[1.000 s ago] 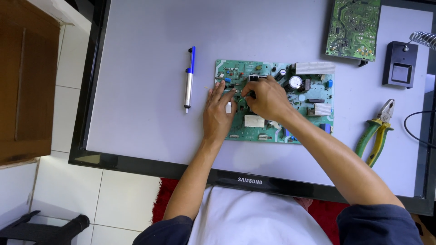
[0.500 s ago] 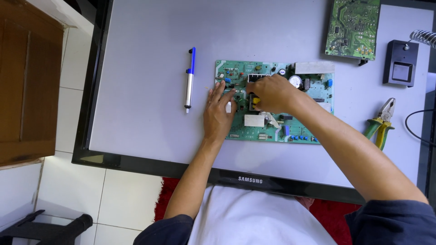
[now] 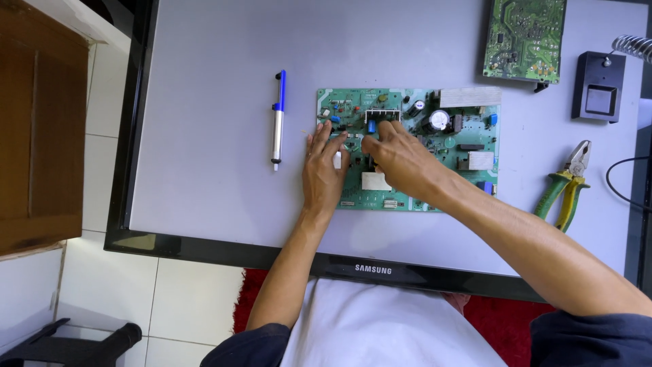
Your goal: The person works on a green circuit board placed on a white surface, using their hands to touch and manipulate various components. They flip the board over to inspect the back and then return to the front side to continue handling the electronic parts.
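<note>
At mid-worktop [image 3: 204,136], on stiff, fragile green circuit board [image 3: 435,183]: left hand [image 3: 324,173] flat, fingers spread; right hand [image 3: 401,160] fingers pinched on small component; best held by edges.

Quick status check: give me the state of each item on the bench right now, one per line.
Left hand: flat, fingers spread on the large circuit board.
Right hand: fingertips down on parts near the board's middle; any grip hidden.
Large circuit board: lying flat, component side up.
Small circuit board: flat at the top edge, untouched.
Desoldering pump: lying left of the board, untouched.
Pliers: lying on the right, jaws shut.
Soldering stand: sitting upright, untouched.
</note>
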